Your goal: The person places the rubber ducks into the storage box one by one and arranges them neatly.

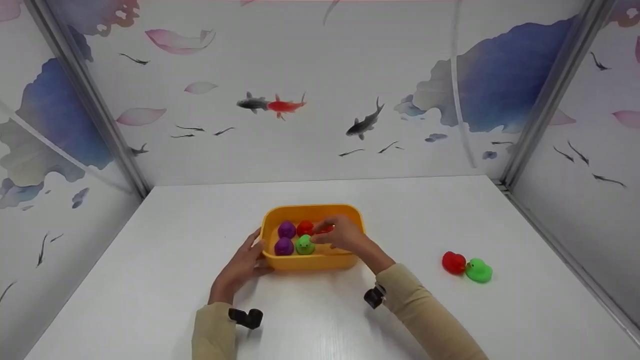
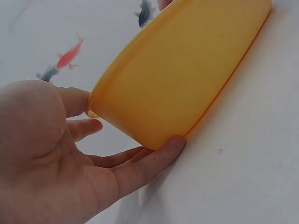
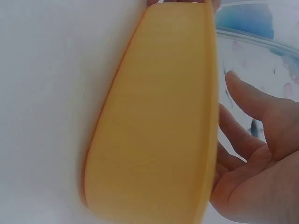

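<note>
A yellow plastic basin (image 1: 310, 262) sits on the white table. Inside it are two purple rubber ducks (image 1: 284, 246), a green rubber duck (image 1: 305, 245) and a red rubber duck (image 1: 305, 228). Another red thing shows partly under my right hand (image 1: 340, 234), which reaches over the basin's right half with thumb and fingers apart. In the right wrist view the basin's wall hides what lies below that hand's fingertips. My left hand (image 2: 84, 154) holds the basin's left end, its thumb at the rim and fingers against the outer wall and base.
To the right on the table, a red duck (image 1: 454, 263) and a green duck (image 1: 479, 270) stand side by side, touching. Printed panels with fish and petals enclose the table (image 1: 150, 280) at the back and both sides.
</note>
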The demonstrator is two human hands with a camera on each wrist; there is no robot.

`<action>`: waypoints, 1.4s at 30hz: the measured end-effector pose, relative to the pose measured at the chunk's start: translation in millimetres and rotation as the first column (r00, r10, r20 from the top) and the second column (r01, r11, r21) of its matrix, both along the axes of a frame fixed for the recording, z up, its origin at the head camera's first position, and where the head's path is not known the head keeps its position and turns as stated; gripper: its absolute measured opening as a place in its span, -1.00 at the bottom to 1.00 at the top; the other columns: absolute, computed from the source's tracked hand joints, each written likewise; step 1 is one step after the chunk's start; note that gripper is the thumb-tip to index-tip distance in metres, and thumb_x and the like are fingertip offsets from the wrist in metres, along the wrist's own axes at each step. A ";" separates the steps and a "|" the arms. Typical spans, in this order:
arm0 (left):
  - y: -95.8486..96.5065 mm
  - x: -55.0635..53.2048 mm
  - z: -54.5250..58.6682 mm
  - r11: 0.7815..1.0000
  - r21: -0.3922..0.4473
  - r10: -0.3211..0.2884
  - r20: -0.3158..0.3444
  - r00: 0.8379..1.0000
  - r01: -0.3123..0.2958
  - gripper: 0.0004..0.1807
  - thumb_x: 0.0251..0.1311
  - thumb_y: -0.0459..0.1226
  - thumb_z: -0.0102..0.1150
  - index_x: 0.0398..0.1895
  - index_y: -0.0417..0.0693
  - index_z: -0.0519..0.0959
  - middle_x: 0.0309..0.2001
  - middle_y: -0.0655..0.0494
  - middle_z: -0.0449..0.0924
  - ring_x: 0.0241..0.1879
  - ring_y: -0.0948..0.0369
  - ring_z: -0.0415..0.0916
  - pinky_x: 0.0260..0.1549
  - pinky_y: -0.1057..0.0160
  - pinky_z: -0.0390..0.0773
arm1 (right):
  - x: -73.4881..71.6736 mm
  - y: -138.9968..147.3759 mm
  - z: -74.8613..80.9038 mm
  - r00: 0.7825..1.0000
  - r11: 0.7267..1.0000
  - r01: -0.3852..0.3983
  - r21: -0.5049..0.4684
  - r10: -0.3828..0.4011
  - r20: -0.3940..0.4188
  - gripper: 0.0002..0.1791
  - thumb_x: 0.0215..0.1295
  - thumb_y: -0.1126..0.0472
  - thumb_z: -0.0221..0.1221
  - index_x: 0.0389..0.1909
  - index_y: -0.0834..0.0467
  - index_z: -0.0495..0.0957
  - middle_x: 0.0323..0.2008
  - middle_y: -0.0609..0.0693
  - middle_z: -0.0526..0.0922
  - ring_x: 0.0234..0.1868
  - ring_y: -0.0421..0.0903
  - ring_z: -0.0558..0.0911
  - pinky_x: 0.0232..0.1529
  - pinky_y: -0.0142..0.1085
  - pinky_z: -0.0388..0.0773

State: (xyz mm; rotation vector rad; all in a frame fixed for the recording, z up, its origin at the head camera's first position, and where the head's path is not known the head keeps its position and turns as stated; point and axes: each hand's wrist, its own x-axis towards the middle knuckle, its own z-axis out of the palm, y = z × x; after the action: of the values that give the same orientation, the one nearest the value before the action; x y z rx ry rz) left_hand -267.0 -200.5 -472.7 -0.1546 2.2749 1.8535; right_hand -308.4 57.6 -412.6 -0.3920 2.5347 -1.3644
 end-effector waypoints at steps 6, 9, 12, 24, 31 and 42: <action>0.5 -0.2 -0.9 1.000 0.003 -0.011 -0.007 1.000 0.011 -0.32 0.54 0.09 -0.19 0.62 0.29 -0.07 0.44 -0.17 0.35 0.27 0.00 0.50 0.17 0.07 0.63 | 16.5 27.6 15.1 0.999 1.000 0.008 0.000 -0.008 -0.046 -0.69 0.21 0.10 0.39 -0.07 0.13 0.71 -0.02 0.02 0.69 -0.15 0.02 0.71 -0.06 -0.17 0.75; 0.4 -0.8 -1.4 1.000 -0.004 -0.010 -0.001 1.000 0.010 -0.33 0.55 0.06 -0.20 0.62 0.29 -0.07 0.43 -0.17 0.36 0.26 0.00 0.50 0.17 0.07 0.63 | 25.4 42.3 19.8 0.998 1.000 0.007 -0.014 -0.008 -0.062 -0.69 0.22 0.11 0.38 -0.05 0.12 0.70 -0.04 0.02 0.71 -0.17 -0.05 0.71 -0.07 -0.21 0.75; 0.8 -0.7 -1.4 1.000 -0.012 -0.007 0.003 1.000 0.007 -0.35 0.56 0.03 -0.21 0.62 0.28 -0.08 0.42 -0.18 0.37 0.25 -0.01 0.50 0.17 0.06 0.63 | 33.7 57.1 22.1 0.997 0.999 0.008 -0.035 -0.010 -0.071 -0.70 0.23 0.12 0.38 -0.04 0.12 0.70 -0.04 0.03 0.72 -0.18 -0.09 0.69 -0.08 -0.26 0.75; 1.4 -1.5 -2.2 1.000 0.009 0.000 0.004 1.000 0.000 -0.37 0.58 -0.03 -0.23 0.63 0.26 -0.07 0.37 -0.20 0.41 0.18 0.03 0.54 0.12 0.10 0.66 | 39.9 112.3 19.3 0.993 0.997 0.066 -0.041 -0.070 -0.099 -0.69 0.28 0.11 0.34 0.00 0.13 0.67 -0.01 0.06 0.71 -0.12 -0.09 0.70 -0.07 -0.29 0.74; 0.4 -1.3 -0.8 1.000 -0.001 -0.008 -0.011 1.000 0.008 -0.36 0.58 0.00 -0.22 0.63 0.26 -0.08 0.38 -0.20 0.40 0.22 0.01 0.52 0.15 0.08 0.64 | 36.1 150.4 16.9 0.987 0.992 0.128 -0.023 -0.129 -0.093 -0.63 0.29 0.05 0.33 0.05 0.14 0.64 0.02 0.09 0.69 -0.06 -0.05 0.70 -0.02 -0.29 0.73; 1.0 1.6 -0.6 1.000 0.009 -0.017 -0.014 1.000 0.017 -0.31 0.54 0.06 -0.18 0.63 0.23 -0.08 0.44 -0.21 0.33 0.27 -0.04 0.48 0.18 0.07 0.62 | 26.9 209.2 7.1 0.986 0.997 0.071 -0.017 -0.073 -0.147 -0.58 0.34 0.02 0.29 0.14 0.11 0.59 0.13 0.15 0.64 0.06 0.02 0.67 0.01 -0.40 0.68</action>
State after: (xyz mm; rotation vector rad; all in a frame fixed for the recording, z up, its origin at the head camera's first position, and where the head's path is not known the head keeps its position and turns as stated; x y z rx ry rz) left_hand -265.4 -199.5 -473.4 -0.1210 2.2689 1.8624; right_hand -281.5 266.8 -405.5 -0.4215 2.6859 -1.4255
